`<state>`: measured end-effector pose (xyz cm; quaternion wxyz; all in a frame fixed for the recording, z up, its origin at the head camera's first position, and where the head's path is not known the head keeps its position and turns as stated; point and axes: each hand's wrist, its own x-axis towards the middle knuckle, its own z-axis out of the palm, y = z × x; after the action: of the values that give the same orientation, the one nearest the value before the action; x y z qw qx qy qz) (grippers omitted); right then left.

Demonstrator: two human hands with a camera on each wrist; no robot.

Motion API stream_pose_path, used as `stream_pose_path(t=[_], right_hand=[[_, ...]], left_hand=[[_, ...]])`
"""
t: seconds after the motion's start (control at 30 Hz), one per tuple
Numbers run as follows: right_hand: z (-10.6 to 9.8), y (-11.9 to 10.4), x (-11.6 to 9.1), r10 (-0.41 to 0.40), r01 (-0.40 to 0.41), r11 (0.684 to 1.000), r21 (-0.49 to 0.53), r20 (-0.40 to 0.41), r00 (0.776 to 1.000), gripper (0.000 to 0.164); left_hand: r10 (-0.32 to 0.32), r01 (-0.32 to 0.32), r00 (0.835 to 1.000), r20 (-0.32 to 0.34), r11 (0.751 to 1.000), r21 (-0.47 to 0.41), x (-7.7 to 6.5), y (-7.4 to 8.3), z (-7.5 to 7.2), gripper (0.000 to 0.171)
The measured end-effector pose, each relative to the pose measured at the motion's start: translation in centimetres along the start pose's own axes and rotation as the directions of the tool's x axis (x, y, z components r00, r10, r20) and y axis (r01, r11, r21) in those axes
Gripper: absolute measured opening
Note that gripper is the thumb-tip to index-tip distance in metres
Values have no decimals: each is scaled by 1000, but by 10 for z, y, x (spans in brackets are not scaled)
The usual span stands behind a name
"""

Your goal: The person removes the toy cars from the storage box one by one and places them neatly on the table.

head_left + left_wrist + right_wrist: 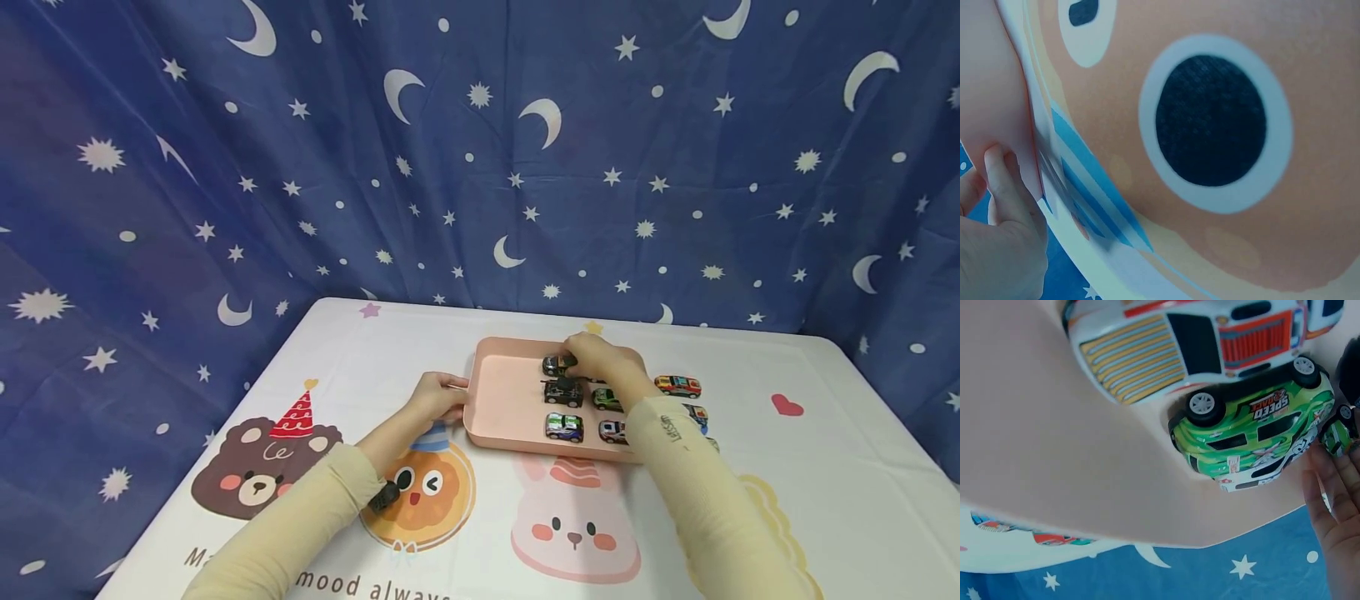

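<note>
A shallow pink tray (501, 398) lies on the table with several toy cars in its middle and right part. At its left rim my left hand (437, 397) grips the edge, the fingers bent at the wall in the left wrist view. My right hand (597, 358) reaches over the far side of the tray and pinches a small dark toy car (555, 365) at its fingertips. Nearer me sit a black toy vehicle (562, 392), a white and green car (564, 427) and a green car (1254, 434). My right forearm hides part of the tray's right side.
To the right of the tray stand a red and yellow toy car (678, 386) and another car (697, 415), partly behind the right sleeve. A small black object (385, 497) lies beside my left sleeve. A blue curtain (480, 167) hangs behind the table.
</note>
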<state>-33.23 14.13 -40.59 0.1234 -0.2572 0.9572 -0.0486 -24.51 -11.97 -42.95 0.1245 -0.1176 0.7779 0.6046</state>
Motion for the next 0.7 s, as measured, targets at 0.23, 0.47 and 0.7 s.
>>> stream_pose_path(t=[0.23,0.47,0.7], right_hand=[[-4,0,-3,-8,8,1000,25,-14,1000,26],[-8,1,-6,-9,9,999,31,-13,1000,29],[-10,6,-11,-68,71,997,29,-97,993,25]], left_hand=[[3,-3,1000,-7,1000,6,2,-3,0,29],[5,-5,1000,-9,1000,-2,2,-4,0,29],[5,-5,1000,-6,1000,7,2,-3,1,29]])
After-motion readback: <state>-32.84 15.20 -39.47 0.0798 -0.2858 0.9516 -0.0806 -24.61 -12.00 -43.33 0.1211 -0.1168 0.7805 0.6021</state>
